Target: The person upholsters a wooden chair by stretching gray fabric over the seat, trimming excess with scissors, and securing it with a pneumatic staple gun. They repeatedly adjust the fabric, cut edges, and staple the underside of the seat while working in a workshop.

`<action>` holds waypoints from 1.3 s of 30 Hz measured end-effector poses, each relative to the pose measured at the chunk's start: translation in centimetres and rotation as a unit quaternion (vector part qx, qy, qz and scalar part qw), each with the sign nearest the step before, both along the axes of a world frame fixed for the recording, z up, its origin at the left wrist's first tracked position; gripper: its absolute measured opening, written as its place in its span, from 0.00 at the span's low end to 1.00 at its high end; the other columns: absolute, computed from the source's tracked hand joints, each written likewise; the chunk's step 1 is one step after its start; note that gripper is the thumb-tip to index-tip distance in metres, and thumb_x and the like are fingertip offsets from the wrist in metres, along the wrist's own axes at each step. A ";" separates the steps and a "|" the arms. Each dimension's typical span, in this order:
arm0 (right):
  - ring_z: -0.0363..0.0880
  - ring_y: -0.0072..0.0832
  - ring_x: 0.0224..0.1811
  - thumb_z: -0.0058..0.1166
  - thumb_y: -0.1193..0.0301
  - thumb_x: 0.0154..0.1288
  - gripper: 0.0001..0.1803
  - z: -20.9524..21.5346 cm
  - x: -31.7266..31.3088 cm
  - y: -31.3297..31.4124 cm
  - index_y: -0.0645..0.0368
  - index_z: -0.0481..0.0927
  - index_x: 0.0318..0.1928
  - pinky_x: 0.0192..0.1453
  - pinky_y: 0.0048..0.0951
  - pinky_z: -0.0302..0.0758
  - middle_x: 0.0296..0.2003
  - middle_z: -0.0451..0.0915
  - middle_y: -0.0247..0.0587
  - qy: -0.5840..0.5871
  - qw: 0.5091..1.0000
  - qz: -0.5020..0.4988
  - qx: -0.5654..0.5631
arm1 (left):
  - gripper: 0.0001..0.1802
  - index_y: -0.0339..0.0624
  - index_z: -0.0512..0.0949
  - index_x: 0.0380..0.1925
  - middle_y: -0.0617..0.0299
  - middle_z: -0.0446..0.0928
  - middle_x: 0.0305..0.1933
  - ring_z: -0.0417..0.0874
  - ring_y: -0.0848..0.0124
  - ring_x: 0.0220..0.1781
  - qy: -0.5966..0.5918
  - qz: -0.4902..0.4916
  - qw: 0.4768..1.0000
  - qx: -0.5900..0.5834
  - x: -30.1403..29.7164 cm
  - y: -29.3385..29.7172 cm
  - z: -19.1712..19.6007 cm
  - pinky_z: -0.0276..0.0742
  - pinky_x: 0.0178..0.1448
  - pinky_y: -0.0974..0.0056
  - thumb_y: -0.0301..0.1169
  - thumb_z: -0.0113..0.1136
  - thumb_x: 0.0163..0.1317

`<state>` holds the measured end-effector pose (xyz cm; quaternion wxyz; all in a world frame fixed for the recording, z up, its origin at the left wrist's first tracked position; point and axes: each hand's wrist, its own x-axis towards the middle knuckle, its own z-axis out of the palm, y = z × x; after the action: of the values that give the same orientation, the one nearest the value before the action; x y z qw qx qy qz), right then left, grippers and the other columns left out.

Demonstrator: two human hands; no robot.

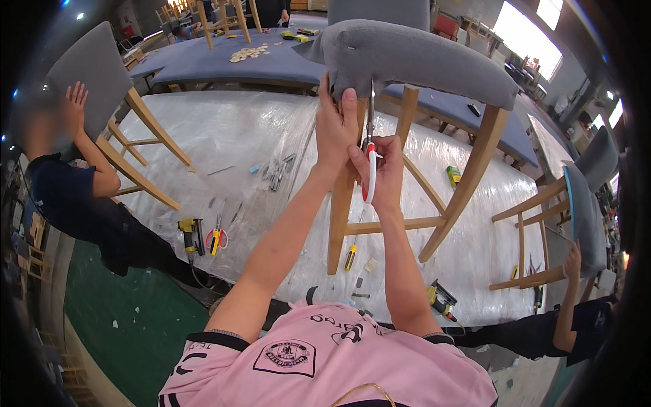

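A wooden chair (475, 169) with a grey upholstered seat (420, 57) stands on the plastic-covered workbench (224, 136), tilted toward me. My left hand (336, 129) pinches the grey fabric at the seat's lower edge, beside the front leg. My right hand (383, 173) grips scissors (370, 163) with red and white handles, blades pointing up at the fabric edge just right of my left fingers.
On the bench lie a yellow staple gun (190, 230), red scissors (217, 239), a yellow-handled screwdriver (350, 258), small metal tools and another staple gun (441, 300). A person at left holds a grey chair (102, 68); another at right holds a chair (583, 197).
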<state>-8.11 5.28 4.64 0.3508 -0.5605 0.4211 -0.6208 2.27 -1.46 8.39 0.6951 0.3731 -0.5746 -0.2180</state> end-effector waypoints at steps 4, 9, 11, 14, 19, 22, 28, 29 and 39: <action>0.72 0.16 0.30 0.74 0.55 0.64 0.33 -0.1 0.0 0.1 0.61 0.68 0.53 0.30 0.20 0.72 0.35 0.75 0.34 -0.027 0.999 0.019 -0.025 | 0.39 0.30 0.57 0.74 0.29 0.81 0.54 0.84 0.36 0.58 -0.007 0.015 1.000 -0.013 -0.1 -0.2 0.0 0.78 0.59 0.50 0.54 0.45 0.80; 0.71 0.16 0.31 0.72 0.50 0.65 0.35 0.9 -0.3 -0.5 0.61 0.67 0.55 0.32 0.21 0.72 0.35 0.72 0.32 -0.008 0.999 0.032 -0.019 | 0.39 0.30 0.58 0.74 0.30 0.81 0.53 0.84 0.37 0.58 -0.015 0.023 0.999 -0.023 0.0 -0.1 0.4 0.78 0.58 0.50 0.54 0.44 0.81; 0.71 0.16 0.31 0.72 0.49 0.65 0.35 0.7 -0.2 -0.8 0.61 0.67 0.55 0.33 0.21 0.72 0.35 0.72 0.32 0.000 0.999 0.022 -0.031 | 0.39 0.30 0.57 0.74 0.31 0.82 0.52 0.85 0.38 0.57 -0.017 0.016 1.000 0.007 0.0 -0.1 0.4 0.78 0.57 0.51 0.53 0.43 0.81; 0.70 0.17 0.31 0.72 0.49 0.66 0.35 0.8 -0.3 -0.9 0.61 0.67 0.55 0.34 0.22 0.72 0.35 0.72 0.32 0.006 0.999 0.028 -0.020 | 0.39 0.30 0.57 0.75 0.32 0.83 0.50 0.86 0.39 0.54 -0.023 0.022 0.999 0.001 0.1 -0.4 0.4 0.78 0.56 0.51 0.53 0.43 0.81; 0.71 0.19 0.32 0.69 0.49 0.67 0.35 -0.2 -0.9 -1.1 0.61 0.66 0.57 0.35 0.23 0.72 0.37 0.72 0.33 0.008 0.998 0.040 -0.056 | 0.39 0.30 0.56 0.75 0.34 0.84 0.46 0.87 0.42 0.51 -0.009 0.016 1.000 0.005 -0.2 -0.6 0.7 0.78 0.54 0.51 0.54 0.44 0.81; 0.71 0.20 0.33 0.68 0.50 0.69 0.34 0.6 -0.8 -1.2 0.59 0.65 0.58 0.35 0.23 0.71 0.38 0.72 0.35 0.026 0.997 0.046 -0.047 | 0.39 0.29 0.57 0.75 0.35 0.84 0.45 0.87 0.44 0.49 -0.009 0.032 0.999 -0.022 -0.1 -1.1 0.4 0.79 0.53 0.52 0.53 0.45 0.80; 0.70 0.15 0.26 0.68 0.53 0.70 0.30 0.7 0.0 -2.3 0.61 0.67 0.55 0.25 0.20 0.67 0.35 0.74 0.33 0.039 0.997 0.006 -0.073 | 0.39 0.29 0.57 0.74 0.37 0.84 0.44 0.88 0.46 0.46 -0.004 0.031 0.999 -0.029 -0.4 -1.4 0.4 0.79 0.50 0.54 0.53 0.45 0.80; 0.70 0.15 0.25 0.68 0.54 0.70 0.30 0.7 -0.2 -2.4 0.61 0.67 0.55 0.24 0.21 0.67 0.34 0.75 0.33 0.049 0.996 0.000 -0.069 | 0.39 0.30 0.57 0.74 0.37 0.84 0.44 0.88 0.46 0.46 -0.003 0.030 0.999 -0.027 -0.4 -1.4 0.5 0.79 0.50 0.54 0.53 0.45 0.80; 0.68 0.16 0.26 0.73 0.67 0.65 0.24 -1.6 -1.2 0.4 0.61 0.69 0.48 0.27 0.23 0.68 0.27 0.71 0.33 0.065 0.998 -0.022 0.015 | 0.40 0.30 0.56 0.75 0.33 0.83 0.51 0.86 0.41 0.54 -0.027 0.038 0.999 -0.026 -0.1 -1.6 0.3 0.78 0.57 0.53 0.55 0.44 0.80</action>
<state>-9.27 5.66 3.01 0.3172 -0.5847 0.4650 -0.5842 2.17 -3.08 8.67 0.6967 0.3826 -0.5836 -0.1663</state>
